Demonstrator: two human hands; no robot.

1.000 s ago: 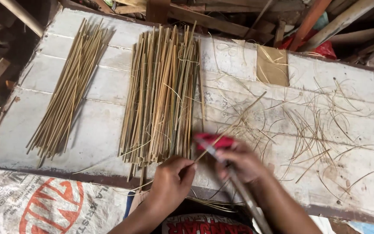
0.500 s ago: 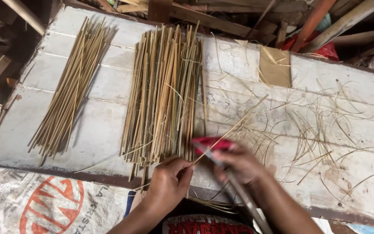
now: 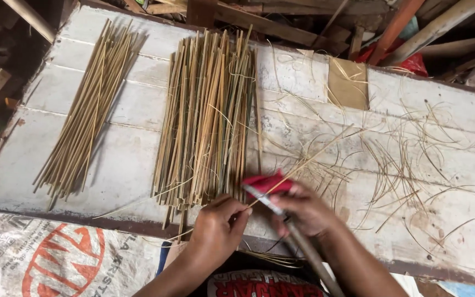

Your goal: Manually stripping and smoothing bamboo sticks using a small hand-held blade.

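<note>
The left hand (image 3: 215, 228) pinches the near end of a thin bamboo strip (image 3: 303, 163), fingers closed on it at the board's (image 3: 122, 165) front edge; the right hand (image 3: 306, 209) is clenched around a knife (image 3: 281, 212) with a red cloth (image 3: 265, 182) wrapped by the blade, edge set against the strip. Compared with a second ago very little has shifted; the hands sit in the same spot, and the strip lies at the same slant, far end pointing up-right over the shavings (image 3: 402, 159). So the shaving stroke seems slow or paused, I judge. The middle bundle (image 3: 207, 115) lies just left of the hands; the left bundle (image 3: 86, 113) is well apart, untouched.
</note>
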